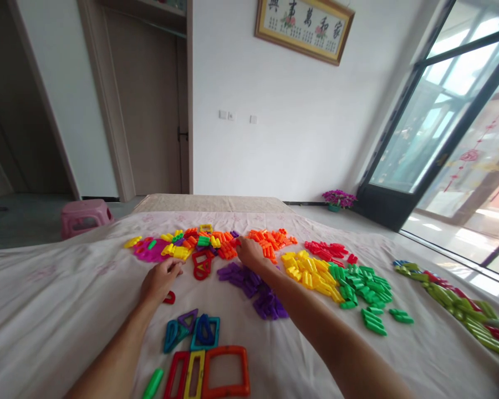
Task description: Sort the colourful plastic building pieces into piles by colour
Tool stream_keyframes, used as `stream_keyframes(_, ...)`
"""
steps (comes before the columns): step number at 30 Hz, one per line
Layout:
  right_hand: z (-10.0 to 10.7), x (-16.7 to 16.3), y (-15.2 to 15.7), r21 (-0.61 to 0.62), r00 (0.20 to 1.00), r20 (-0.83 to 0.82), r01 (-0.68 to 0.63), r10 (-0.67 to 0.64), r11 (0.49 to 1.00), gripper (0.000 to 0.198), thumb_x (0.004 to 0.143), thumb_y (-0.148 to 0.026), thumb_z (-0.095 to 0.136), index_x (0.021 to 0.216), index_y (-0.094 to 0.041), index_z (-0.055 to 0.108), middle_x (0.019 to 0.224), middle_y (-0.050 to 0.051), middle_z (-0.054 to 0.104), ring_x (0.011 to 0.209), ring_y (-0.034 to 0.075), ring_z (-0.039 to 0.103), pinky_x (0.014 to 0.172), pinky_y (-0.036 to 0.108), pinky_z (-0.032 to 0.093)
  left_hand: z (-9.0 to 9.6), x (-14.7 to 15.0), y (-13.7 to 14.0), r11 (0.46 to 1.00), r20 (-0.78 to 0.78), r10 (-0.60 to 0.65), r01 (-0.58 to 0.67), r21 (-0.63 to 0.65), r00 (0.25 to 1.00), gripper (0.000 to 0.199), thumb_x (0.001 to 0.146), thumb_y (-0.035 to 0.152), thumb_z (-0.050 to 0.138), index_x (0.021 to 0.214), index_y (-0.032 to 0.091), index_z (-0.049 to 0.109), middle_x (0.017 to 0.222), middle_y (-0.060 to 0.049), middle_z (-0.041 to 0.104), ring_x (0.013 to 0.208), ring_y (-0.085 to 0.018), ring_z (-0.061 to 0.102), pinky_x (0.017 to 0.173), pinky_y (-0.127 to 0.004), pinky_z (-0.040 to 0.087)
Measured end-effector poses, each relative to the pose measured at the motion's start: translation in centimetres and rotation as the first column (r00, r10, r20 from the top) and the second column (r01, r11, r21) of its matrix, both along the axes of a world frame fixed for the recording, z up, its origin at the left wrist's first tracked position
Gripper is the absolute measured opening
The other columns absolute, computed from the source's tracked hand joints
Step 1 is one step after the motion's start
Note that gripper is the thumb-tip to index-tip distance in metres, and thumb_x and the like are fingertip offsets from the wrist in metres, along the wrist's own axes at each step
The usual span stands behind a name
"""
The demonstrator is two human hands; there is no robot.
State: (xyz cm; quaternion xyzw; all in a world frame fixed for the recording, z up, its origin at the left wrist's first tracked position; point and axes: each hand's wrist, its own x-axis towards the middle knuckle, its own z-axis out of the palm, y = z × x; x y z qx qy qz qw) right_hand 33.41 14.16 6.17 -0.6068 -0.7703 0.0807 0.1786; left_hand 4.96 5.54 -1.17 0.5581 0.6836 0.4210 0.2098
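Reaching over cloth [100,310] before a white wall [270,160], left hand [158,281] and right hand [250,254] have unclear grips.

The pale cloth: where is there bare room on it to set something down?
The cloth is bare left of the left arm, with another patch between the green pieces and the long row at far right. It is crowded around the right hand, among orange pieces and purple pieces.

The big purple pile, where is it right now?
In the head view, the big purple pile is just below the middle, on the near side of the right hand and left of the right forearm.
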Motion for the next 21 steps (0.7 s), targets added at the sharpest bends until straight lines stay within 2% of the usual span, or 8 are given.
stream_keyframes(2, 0.4, 0.6, -0.3, -0.052, 0.976, -0.22, 0.001, -0.012, 0.999, 0.026, 0.093, -0.028, 0.048, 0.106, -0.016, 0.067, 0.101, 0.011, 0.072, 0.091, 0.02, 0.066, 0.072, 0.027, 0.045, 0.0, 0.1, 0.0, 1.0, 0.037, 0.012, -0.012, 0.007, 0.999, 0.035, 0.083, 0.05, 0.054, 0.098, 0.023, 0.071, 0.083, -0.002, 0.076, 0.083, -0.022, 0.072, 0.073, -0.03, 0.053)
stream_keyframes(4, 0.9, 0.7, -0.9, -0.132, 0.907, -0.422, -0.059, -0.002, 0.989, 0.025, 0.094, -0.027, 0.046, 0.1, -0.014, 0.066, 0.091, 0.009, 0.072, 0.076, 0.015, 0.065, 0.062, 0.023, 0.044, 0.2, 0.4, 0.0, 0.999, 0.134, 0.002, -0.009, 0.052, 0.991, 0.039, 0.08, 0.052, 0.057, 0.099, 0.021, 0.071, 0.084, -0.004, 0.076, 0.084, -0.023, 0.072, 0.075, -0.031, 0.054)
stream_keyframes(7, 1.1, -0.3, -2.5, -0.213, 0.735, -0.677, -0.249, 0.041, 0.945, 0.024, 0.093, -0.033, 0.048, 0.093, -0.014, 0.064, 0.081, 0.004, 0.07, 0.058, 0.01, 0.059, 0.048, 0.019, 0.038, 1.3, 1.4, -0.5, 0.984, 0.312, -0.092, 0.038, 0.177, 0.945, 0.053, 0.075, 0.058, 0.065, 0.106, 0.016, 0.07, 0.098, -0.009, 0.076, 0.092, -0.025, 0.071, 0.081, -0.034, 0.056)
stream_keyframes(9, 1.0, -1.5, -3.9, -0.226, 0.59, -0.806, -0.362, 0.034, 0.904, 0.026, 0.089, -0.039, 0.056, 0.086, -0.014, 0.062, 0.076, 0.003, 0.068, 0.053, 0.009, 0.056, 0.044, 0.018, 0.035, 2.3, 2.5, -1.1, 0.974, 0.4, -0.183, 0.11, 0.199, 0.898, 0.063, 0.072, 0.06, 0.069, 0.114, 0.013, 0.067, 0.11, -0.013, 0.074, 0.098, -0.026, 0.07, 0.081, -0.034, 0.056)
stream_keyframes(12, 0.3, -3.6, -5.6, -0.246, 0.502, -0.865, -0.444, 0.012, 0.862, 0.031, 0.084, -0.046, 0.063, 0.078, -0.015, 0.061, 0.072, 0.002, 0.066, 0.05, 0.008, 0.053, 0.045, 0.018, 0.036, 3.6, 4.3, -1.8, 0.953, 0.515, -0.301, 0.233, 0.194, 0.803, 0.072, 0.071, 0.06, 0.071, 0.124, 0.012, 0.063, 0.116, -0.015, 0.072, 0.104, -0.028, 0.069, 0.081, -0.034, 0.056)
stream_keyframes(16, -0.5, -5.7, -6.7, -0.253, 0.461, -0.887, -0.499, 0.007, 0.829, 0.031, 0.082, -0.047, 0.065, 0.077, -0.017, 0.062, 0.065, 0.0, 0.063, 0.05, 0.009, 0.052, 0.045, 0.019, 0.036, 3.6, 5.3, -2.0, 0.958, 0.587, -0.286, 0.235, 0.163, 0.758, 0.065, 0.068, 0.057, 0.076, 0.115, 0.013, 0.067, 0.108, -0.012, 0.075, 0.093, -0.025, 0.071, 0.079, -0.034, 0.058)
stream_keyframes(18, -0.7, -6.0, -6.7, -0.239, 0.448, -0.894, -0.479, 0.001, 0.845, 0.031, 0.083, -0.048, 0.063, 0.076, -0.018, 0.061, 0.065, 0.001, 0.063, 0.05, 0.009, 0.052, 0.045, 0.02, 0.036, 3.3, 5.1, -1.8, 0.963, 0.593, -0.27, 0.225, 0.15, 0.758, 0.06, 0.068, 0.055, 0.077, 0.11, 0.013, 0.068, 0.102, -0.01, 0.076, 0.09, -0.024, 0.072, 0.078, -0.033, 0.058)
stream_keyframes(21, -0.6, -5.6, -6.1, -0.201, 0.433, -0.901, -0.342, -0.036, 0.918, 0.034, 0.086, -0.05, 0.057, 0.077, -0.017, 0.059, 0.07, 0.003, 0.065, 0.054, 0.01, 0.054, 0.046, 0.02, 0.036, 2.9, 4.5, -1.5, 0.971, 0.59, -0.238, 0.175, 0.163, 0.771, 0.056, 0.068, 0.053, 0.078, 0.106, 0.014, 0.069, 0.1, -0.009, 0.076, 0.091, -0.023, 0.071, 0.076, -0.031, 0.057)
